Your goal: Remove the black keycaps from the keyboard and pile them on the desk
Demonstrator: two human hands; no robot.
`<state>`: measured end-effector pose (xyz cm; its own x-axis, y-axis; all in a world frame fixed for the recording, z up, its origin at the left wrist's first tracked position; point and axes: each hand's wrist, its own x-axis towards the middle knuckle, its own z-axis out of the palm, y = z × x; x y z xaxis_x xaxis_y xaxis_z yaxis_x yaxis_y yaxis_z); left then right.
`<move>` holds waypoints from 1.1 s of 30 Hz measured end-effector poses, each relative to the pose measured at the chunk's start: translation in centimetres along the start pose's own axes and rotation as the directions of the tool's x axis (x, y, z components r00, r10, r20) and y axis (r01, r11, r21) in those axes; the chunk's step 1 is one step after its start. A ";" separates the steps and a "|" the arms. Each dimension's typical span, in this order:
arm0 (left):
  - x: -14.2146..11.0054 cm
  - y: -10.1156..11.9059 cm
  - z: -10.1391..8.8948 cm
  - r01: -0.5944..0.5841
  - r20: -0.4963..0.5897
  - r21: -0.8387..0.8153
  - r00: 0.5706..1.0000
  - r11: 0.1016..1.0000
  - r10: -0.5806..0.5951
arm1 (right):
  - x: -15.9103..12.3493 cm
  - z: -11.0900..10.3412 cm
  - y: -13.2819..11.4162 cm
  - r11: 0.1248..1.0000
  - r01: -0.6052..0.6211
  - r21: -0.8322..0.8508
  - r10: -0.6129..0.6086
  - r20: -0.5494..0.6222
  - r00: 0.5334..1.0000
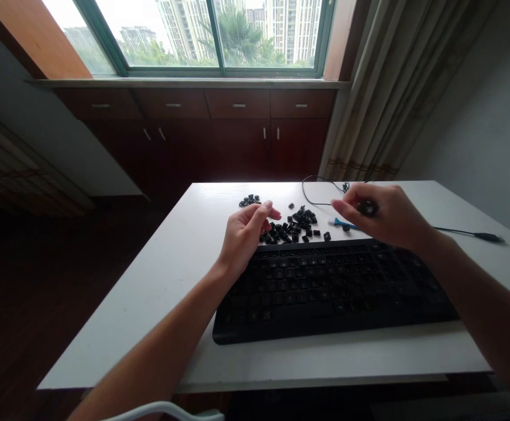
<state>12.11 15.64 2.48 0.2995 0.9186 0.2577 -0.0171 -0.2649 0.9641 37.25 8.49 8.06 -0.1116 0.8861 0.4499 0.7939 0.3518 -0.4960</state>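
Observation:
A black keyboard (316,310) lies on the white table, with many key positions along its rows looking dark. My left hand (241,237) is over its upper left corner beside a pile of loose black keycaps (295,238). Its fingers are curled and the thumb lies close to the index finger; anything between them is too small to make out. Above the keyboard's upper right side, my right hand (390,216) is closed around small black pieces (368,208) that look like keycaps. A blue tool (345,224) with a pale tip lies partly behind this hand.
A smaller group of keycaps (250,200) lies farther back on the white table (150,280). A thin black cable (304,190) loops behind, and a plug (488,237) rests at the right. A white curved object (162,407) shows at the bottom edge. Beyond are cabinets (237,140) and a curtain (369,105).

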 end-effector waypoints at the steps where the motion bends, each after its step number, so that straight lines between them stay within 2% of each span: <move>1: 0.0 0.0 0.0 0.004 0.004 0.001 1.000 1.000 -0.004 | -0.1 0.4 1.2 0.997 -0.037 -0.071 0.040 0.039 0.998; 4: 0.0 -0.1 0.0 0.018 0.019 0.018 1.000 1.000 -0.018 | -0.6 1.8 3.7 0.975 -0.083 -0.206 0.113 0.140 0.984; 6: -0.1 -0.1 0.0 0.030 0.029 0.031 0.999 0.999 -0.031 | -1.0 2.6 4.3 0.969 -0.076 -0.234 0.124 0.197 0.973; 11: 0.0 0.0 0.0 0.049 0.068 0.074 0.996 0.996 -0.054 | -1.7 3.6 4.1 0.967 -0.120 -0.224 0.177 0.255 0.950; 16: 0.9 -0.4 -1.4 -0.016 0.077 0.275 0.997 0.961 -0.006 | -1.7 4.0 4.0 0.953 -0.154 -0.262 0.223 0.258 0.940; 18: 1.3 -0.9 -2.3 -0.055 0.058 0.419 0.998 0.906 0.034 | -1.8 4.0 4.1 0.947 -0.181 -0.267 0.248 0.247 0.937; 20: 1.5 -1.5 -3.0 -0.126 0.070 0.593 0.992 0.795 0.105 | -1.9 3.9 4.3 0.940 -0.201 -0.275 0.270 0.241 0.932; 22: 1.6 -2.1 -3.5 -0.204 0.121 0.721 0.978 0.662 0.171 | -1.9 3.9 4.4 0.933 -0.213 -0.290 0.287 0.242 0.927; 24: 1.5 -2.4 -3.5 -0.255 0.172 0.779 0.965 0.573 0.196 | -1.8 3.9 4.5 0.918 -0.238 -0.317 0.321 0.240 0.916; 28: 1.1 -2.2 -2.8 -0.323 0.242 0.809 0.944 0.490 0.224 | -1.0 4.0 4.4 0.890 -0.330 -0.314 0.413 0.254 0.874; 31: 0.7 -1.8 -2.2 -0.374 0.279 0.804 0.924 0.462 0.263 | -0.4 3.9 4.7 0.888 -0.373 -0.269 0.445 0.301 0.844; 33: 0.4 -1.6 -1.9 -0.402 0.302 0.795 0.912 0.454 0.279 | -0.2 3.9 4.9 0.890 -0.380 -0.252 0.446 0.311 0.839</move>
<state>10.45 17.00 1.17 0.5562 0.6752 0.4844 0.6305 -0.7226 0.2832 38.81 11.21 2.64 0.0745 0.9944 -0.0750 0.8997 -0.0995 -0.4249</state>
